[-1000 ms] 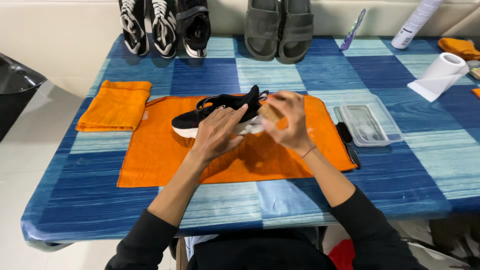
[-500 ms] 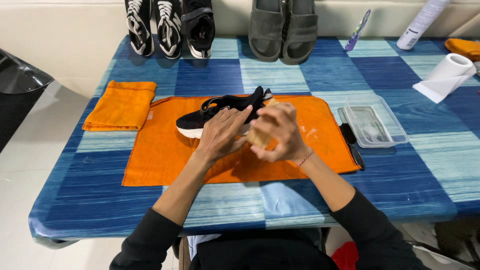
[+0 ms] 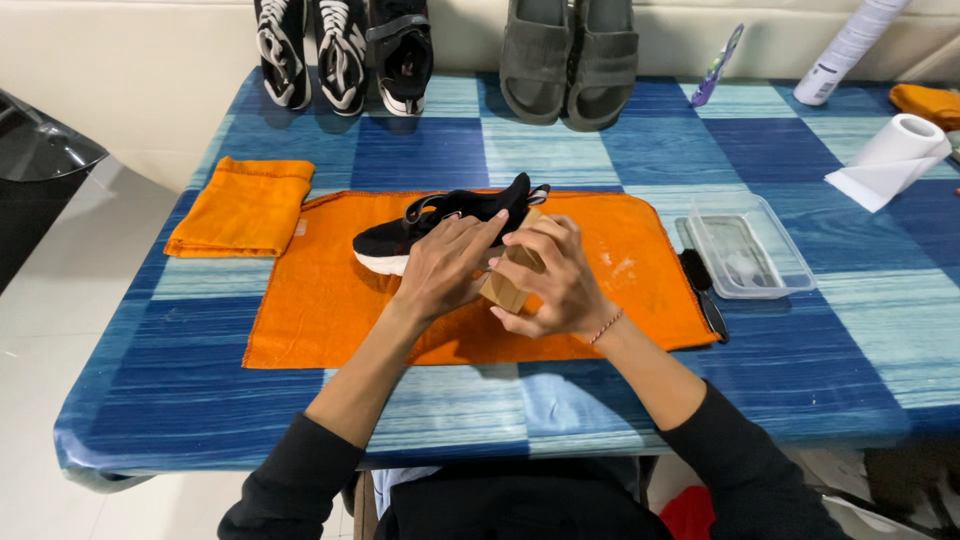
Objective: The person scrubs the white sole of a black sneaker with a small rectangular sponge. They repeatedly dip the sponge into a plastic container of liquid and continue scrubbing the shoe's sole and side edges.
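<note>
hands: left hand (image 3: pixel 445 268) on black sneaker (image 3: pixel 440 225), right hand (image 3: pixel 550 280) gripping tan block (image 3: pixel 507 285).

Behind my work I see grey slides (image 3: pixel 568 62), three sneakers (image 3: pixel 340 50), a folded orange cloth (image 3: pixel 243 206), a paper roll (image 3: pixel 893 155) and a clear tray (image 3: pixel 748 245).

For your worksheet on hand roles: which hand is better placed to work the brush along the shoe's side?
Probably the right hand: it already grips the tan brush block beside the black shoe. The left hand lies flat on the shoe, steadying it on the orange cloth.
</note>
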